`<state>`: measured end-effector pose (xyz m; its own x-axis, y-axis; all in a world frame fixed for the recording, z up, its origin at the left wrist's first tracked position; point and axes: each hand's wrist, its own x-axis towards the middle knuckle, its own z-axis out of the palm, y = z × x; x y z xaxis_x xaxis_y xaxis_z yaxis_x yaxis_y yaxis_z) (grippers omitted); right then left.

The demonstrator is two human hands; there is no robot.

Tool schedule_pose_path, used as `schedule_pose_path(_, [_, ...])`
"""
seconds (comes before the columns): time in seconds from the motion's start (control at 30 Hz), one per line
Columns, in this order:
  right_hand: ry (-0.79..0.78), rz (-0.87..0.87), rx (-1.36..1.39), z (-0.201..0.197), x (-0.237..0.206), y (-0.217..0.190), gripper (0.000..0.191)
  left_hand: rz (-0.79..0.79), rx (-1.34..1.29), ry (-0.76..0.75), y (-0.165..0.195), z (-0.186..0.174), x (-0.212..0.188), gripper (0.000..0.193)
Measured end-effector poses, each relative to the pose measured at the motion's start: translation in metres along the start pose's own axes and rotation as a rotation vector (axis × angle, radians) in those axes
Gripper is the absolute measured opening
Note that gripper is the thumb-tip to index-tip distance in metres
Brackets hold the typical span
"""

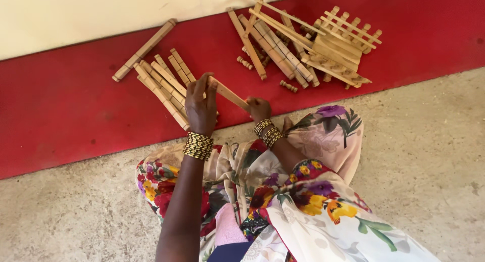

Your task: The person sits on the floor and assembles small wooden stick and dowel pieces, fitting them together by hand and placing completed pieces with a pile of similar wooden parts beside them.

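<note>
**Wooden slats on red floor strip**

Red floor strip (60,105): landmark. At its far right end, assembled slat lattice (343,44) with loose pieces. Mid-strip, unassembled notched slat pile (161,85). Left hand (201,106) rests on pile, grip curled on one slat (227,93); right hand (258,109) pinches the same slat's end. Most joining remains undone.

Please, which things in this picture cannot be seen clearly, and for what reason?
Head view only:
- The wooden stick both hands hold: its left end is covered by the left hand.
- The right hand: its fingers curl under, so the grip is hidden.
- The left pile of sticks: the lower end lies under the left hand.
- The right pile: the pieces overlap, and the small pegs are too small to count.
</note>
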<state>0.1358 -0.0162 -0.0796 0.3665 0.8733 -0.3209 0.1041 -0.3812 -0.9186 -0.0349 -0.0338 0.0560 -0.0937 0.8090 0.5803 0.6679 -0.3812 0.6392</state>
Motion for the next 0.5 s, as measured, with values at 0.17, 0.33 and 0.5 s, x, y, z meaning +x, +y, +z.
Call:
schedule_pose_path(0.17, [-0.338,-0.420,0.372,0.011,-0.003,-0.031,0.027,-0.085,-0.057,-0.065,0.003,0.007,0.004,0.027])
schedule_pose_path(0.33, [-0.335,-0.595,0.448,0.018,-0.004,-0.048,0.028,0.074,-0.093,0.043,-0.001,0.012,-0.004,0.025])
schedule_pose_path(0.5, [-0.274,-0.570,0.295,0.010,0.000,-0.044,0.022,-0.027,-0.013,-0.078,-0.017,0.008,0.002,0.021])
